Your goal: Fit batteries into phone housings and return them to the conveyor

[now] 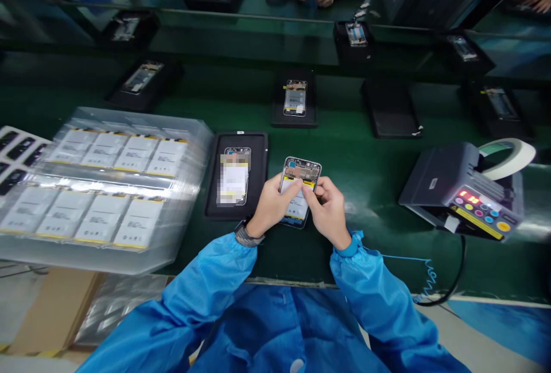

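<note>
Just right of the frame's centre, the opened phone [306, 167] sits between the partly closed left hand [271, 204] and right hand [329, 208], its edges gripped, the left fingers mostly hidden. Both thumbs meet at the yellow strip [308, 184] atop the white battery [296, 209], so the step in hand looks like pressing or smoothing that edge. The next move seems to call for light, even thumb pressure with the phone held steady.
</note>
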A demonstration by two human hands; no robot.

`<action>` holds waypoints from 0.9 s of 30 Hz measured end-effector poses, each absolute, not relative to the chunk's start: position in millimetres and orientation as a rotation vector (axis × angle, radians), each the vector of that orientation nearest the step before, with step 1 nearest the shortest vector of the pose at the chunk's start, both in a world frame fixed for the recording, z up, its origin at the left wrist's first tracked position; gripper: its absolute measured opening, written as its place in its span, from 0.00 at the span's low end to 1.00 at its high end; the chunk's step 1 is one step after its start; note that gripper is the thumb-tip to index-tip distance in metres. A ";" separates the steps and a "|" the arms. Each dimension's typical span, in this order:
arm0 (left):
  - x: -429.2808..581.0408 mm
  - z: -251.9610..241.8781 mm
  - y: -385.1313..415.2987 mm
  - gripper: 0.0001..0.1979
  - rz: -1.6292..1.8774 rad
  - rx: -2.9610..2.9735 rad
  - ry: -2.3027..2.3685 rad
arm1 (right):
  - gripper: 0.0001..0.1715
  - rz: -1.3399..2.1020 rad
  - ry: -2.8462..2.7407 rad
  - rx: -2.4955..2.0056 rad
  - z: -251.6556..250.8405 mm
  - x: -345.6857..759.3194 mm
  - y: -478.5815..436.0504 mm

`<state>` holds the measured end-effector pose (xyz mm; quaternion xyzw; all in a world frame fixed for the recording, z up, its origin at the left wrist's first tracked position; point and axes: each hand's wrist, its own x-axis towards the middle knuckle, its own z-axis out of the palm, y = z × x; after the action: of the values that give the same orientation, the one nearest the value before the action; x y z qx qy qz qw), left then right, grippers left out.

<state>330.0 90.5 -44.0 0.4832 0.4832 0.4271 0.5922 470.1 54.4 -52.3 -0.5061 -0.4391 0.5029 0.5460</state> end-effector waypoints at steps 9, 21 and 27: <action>332.8 -40.6 81.7 0.20 1.014 1.252 1.140 | 0.16 1.005 -1.178 -1.298 -50.2 477.0 52.9; 330.0 -38.0 77.1 0.18 1.065 1.399 1.127 | 0.13 0.730 -1.352 -1.347 -36.9 476.7 44.2; 328.3 -37.9 75.9 0.18 1.108 1.439 1.126 | 0.09 0.660 -1.391 -1.314 -34.0 475.6 41.5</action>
<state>328.3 75.9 -37.9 0.5901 0.4619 0.4544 0.4815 475.6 41.5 -34.0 -0.5503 -0.5827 0.2764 0.5303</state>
